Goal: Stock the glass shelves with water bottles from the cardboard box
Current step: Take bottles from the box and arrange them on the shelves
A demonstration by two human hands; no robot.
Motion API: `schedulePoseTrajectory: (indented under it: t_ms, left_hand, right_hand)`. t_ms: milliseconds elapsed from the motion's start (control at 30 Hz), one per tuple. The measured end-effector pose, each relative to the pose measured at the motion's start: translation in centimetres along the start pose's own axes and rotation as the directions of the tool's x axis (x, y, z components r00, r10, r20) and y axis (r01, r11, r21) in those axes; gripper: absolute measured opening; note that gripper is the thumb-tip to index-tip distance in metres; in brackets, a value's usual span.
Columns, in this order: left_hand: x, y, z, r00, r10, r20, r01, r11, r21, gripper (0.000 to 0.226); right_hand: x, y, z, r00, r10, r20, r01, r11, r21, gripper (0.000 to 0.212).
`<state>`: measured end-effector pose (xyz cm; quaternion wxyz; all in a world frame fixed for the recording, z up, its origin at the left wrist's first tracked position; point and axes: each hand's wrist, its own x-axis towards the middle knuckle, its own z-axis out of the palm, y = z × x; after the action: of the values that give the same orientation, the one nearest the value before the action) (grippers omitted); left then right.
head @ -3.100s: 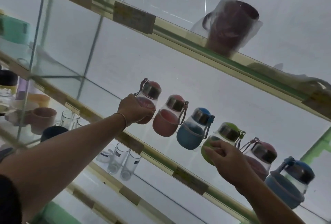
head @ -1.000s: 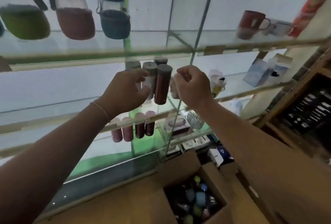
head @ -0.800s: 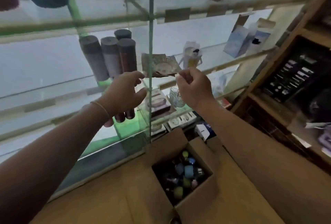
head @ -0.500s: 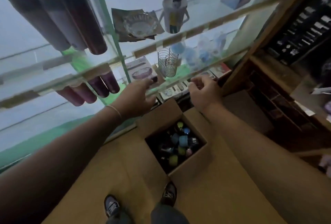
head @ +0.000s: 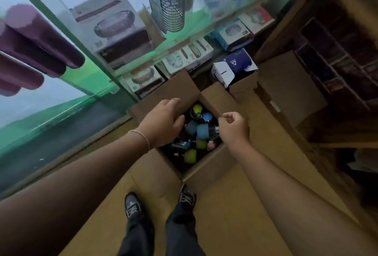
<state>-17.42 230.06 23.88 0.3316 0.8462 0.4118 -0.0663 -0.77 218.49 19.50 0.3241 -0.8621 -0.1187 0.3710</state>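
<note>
Left hand (head: 163,124): off the pink bottle on the upper glass shelf, now low over the open cardboard box (head: 206,170), fingers loosely spread, empty. Right hand (head: 234,126): off the green bottle, now curled at the box's right rim (nothing visibly held). View: tilted from shelves down to water bottles (head: 199,133) in the box.

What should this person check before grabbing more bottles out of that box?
1. Cardboard box open, flaps out of the way: ok.
2. Bottles left inside: ok, several blue, green and pink ones show.
3. Left hand empty and over the opening: ok.
4. Right hand free: cannot tell, its fingers are curled into a loose fist.
5. Feet steady by the box: ok.
6. Space left on the glass shelves: cannot tell, the target shelf is out of view.
</note>
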Motion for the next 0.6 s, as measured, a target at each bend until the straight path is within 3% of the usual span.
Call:
schedulePoseTrajectory:
  t_ms: [267, 400, 600]
  left_hand:
    - [7.6, -5.7, 13.6, 0.986, -0.087, 0.143, 0.085, 0.996, 0.023, 0.055]
    - [10.1, -8.2, 19.4, 0.983, -0.113, 0.143, 0.111, 0.994, 0.024, 0.058]
    - [12.0, -11.4, 24.9, 0.974, -0.149, 0.171, 0.150, 0.989, 0.003, 0.059]
  right_hand:
    - [12.0, 12.8, 7.7, 0.953, 0.301, 0.045, -0.303, 0.953, 0.030, 0.015]
    - [17.4, 17.3, 10.7, 0.886, 0.458, 0.078, -0.464, 0.861, 0.207, 0.013]
    - [24.0, 22.1, 14.3, 0.839, 0.540, 0.068, -0.533, 0.789, 0.307, 0.056]
